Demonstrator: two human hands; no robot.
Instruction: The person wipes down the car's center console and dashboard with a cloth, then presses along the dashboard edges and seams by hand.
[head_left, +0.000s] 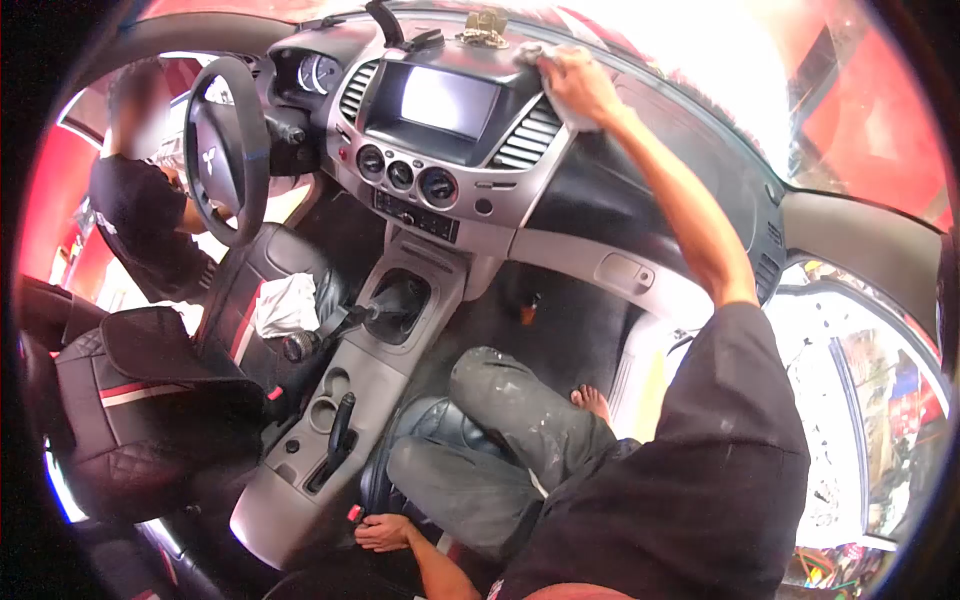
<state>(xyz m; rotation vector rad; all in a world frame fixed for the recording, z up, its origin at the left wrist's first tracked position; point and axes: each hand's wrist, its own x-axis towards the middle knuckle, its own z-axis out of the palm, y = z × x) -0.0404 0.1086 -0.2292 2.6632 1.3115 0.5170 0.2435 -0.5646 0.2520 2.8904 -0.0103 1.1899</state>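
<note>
My right hand (578, 82) is stretched forward to the top of the dashboard (640, 160), closed on a pale cloth (530, 52) that is pressed against the surface just above the right centre air vent (528, 138). Part of the cloth also shows under my wrist. Down at the seat's inner side lies my left hand (384, 533), fingers stretched out and holding nothing. Close by it is a seat belt buckle with a red button (355, 513).
A screen (440, 102) fills the centre console, with the gear lever (330, 330) and handbrake (342, 430) below. Another white cloth (286, 305) lies on the driver's seat. Beyond the steering wheel (228, 150), another person (150, 220) is at the driver's door. A small ornament (484, 30) stands on the dashboard.
</note>
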